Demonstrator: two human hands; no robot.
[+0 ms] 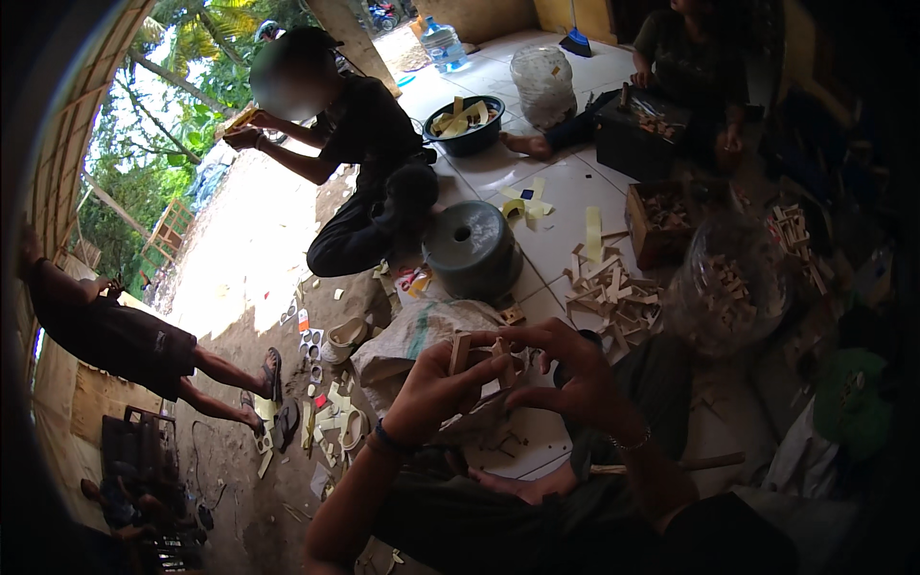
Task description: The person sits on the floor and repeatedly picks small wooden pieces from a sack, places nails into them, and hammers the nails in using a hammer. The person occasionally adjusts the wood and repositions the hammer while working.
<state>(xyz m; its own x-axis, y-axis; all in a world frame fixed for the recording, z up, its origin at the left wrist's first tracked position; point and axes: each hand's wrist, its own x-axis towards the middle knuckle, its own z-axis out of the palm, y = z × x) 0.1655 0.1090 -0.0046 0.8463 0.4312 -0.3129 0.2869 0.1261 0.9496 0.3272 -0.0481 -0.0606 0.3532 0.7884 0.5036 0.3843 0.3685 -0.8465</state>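
Note:
In front of my lap, both hands are raised and close together over small pieces of pale wood. My left hand (428, 395) is closed on a short wooden block (460, 354), which stands up between its fingers. My right hand (578, 372) curls its index finger and thumb around the ends of a second small wooden piece (502, 362), beside my left thumb. The exact contact between the fingers and this piece is partly hidden. A white woven sack (412, 337) lies just beyond my hands. To the right is a pile of loose wooden pieces (613, 292) on the tiles.
A grey-green stool (471, 251) stands ahead. Wooden pieces fill a clear plastic bag (733, 321) and a wooden box (661, 251) at right. A stick (709, 461) lies near my right forearm. Co-workers sit ahead left and far right; another person stands at left.

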